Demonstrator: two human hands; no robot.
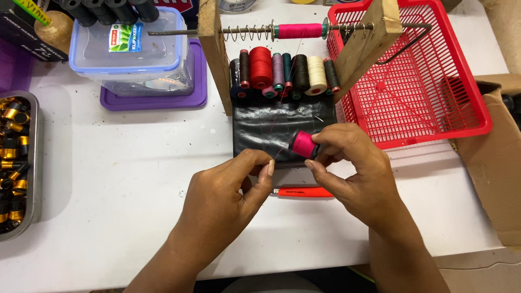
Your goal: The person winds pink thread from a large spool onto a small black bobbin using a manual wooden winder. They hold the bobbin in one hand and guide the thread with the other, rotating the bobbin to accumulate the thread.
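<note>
My right hand (355, 171) grips a small pink thread bobbin (304, 144) between thumb and fingers, just above a black leather piece (271, 122). My left hand (230, 195) pinches the thin pink thread end (278, 153) that runs to the bobbin. Both hands hover over the white table (119, 184) near its front edge. An orange-red tool (304, 192) lies on the table under my hands.
A wooden frame (214, 49) carries a metal rod with a spring and a pink spool (299, 30); several thread spools (282, 73) stand below it. A red plastic basket (429, 81) sits right, a clear lidded box (133, 51) back left, a metal tray of small parts (16, 157) far left, a cardboard box (496, 163) far right.
</note>
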